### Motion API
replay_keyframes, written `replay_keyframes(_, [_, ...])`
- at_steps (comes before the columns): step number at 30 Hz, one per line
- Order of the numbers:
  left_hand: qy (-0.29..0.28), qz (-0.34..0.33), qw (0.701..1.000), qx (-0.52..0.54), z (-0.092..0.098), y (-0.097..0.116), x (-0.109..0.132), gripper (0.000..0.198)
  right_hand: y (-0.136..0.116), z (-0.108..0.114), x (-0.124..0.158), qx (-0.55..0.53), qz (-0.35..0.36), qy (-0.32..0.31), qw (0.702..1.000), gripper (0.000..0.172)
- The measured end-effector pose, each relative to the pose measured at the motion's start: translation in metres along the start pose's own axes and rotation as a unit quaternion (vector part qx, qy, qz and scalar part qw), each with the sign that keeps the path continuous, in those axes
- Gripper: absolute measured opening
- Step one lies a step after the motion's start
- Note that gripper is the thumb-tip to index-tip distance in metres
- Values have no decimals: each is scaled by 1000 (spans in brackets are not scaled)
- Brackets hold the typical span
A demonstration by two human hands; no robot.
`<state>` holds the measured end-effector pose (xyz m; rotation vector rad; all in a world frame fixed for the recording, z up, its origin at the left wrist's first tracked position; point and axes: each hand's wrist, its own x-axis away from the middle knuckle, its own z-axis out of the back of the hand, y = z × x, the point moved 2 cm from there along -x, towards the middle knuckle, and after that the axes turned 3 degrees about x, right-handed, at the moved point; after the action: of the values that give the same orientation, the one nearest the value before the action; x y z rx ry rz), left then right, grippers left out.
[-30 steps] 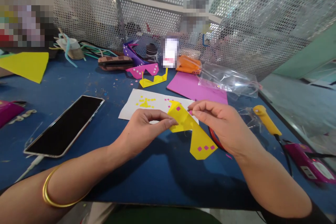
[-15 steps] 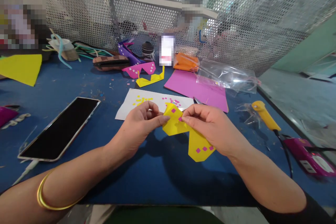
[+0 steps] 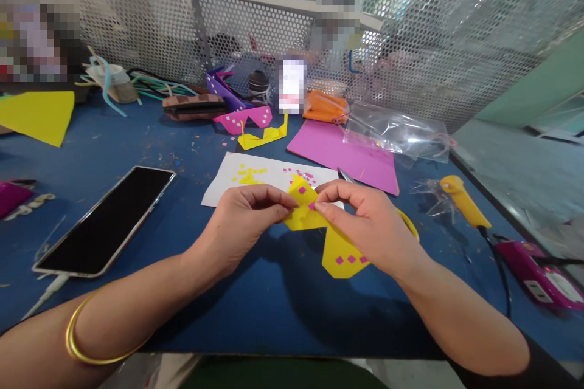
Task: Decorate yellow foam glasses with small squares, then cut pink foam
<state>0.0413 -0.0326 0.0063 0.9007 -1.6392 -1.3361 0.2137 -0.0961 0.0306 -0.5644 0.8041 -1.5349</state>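
Observation:
A yellow paper mask (image 3: 343, 247) with small pink diamonds is held up between my two hands. My left hand (image 3: 249, 219) pinches its left lobe between thumb and fingers. With thumb and forefinger my right hand (image 3: 365, 219) grips the same lobe beside a pink diamond; the right lobe hangs below that hand. Behind the hands lies a white sheet (image 3: 216, 185) bearing loose yellow pieces (image 3: 246, 175) and pink diamond pieces (image 3: 303, 175). Scissors (image 3: 345, 175), mostly hidden, lie near its right edge. Part of a yellow loop (image 3: 410, 226) shows behind my right hand.
A smartphone (image 3: 109, 219) on a cable lies left. Pink glasses (image 3: 246, 119), yellow glasses (image 3: 262, 137) and purple sheets (image 3: 342, 155) are farther back. A yellow glue gun (image 3: 465, 200) and a magenta box (image 3: 538, 273) lie right. A perforated metal screen (image 3: 255, 24) stands behind.
My left fingers have shifted slightly right and closed further over the lobe. The mask has tilted a little, its right lobe moving slightly left, and the yellow loop now shows behind my right hand.

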Motion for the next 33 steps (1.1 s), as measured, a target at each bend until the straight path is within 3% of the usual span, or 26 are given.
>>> replay_keyframes(5, [-10, 0, 1000, -17, 0, 1, 1, 4, -3, -4, 5, 12, 89, 53, 995, 10])
replay_keyframes(12, [-58, -20, 997, -52, 2, 0, 1, 11, -6, -6, 8, 66, 156, 87, 982, 8])
replay_keyframes(33, [-59, -32, 995, -68, -1, 4, 3, 13, -5, -10, 7, 74, 169, 90, 979, 7])
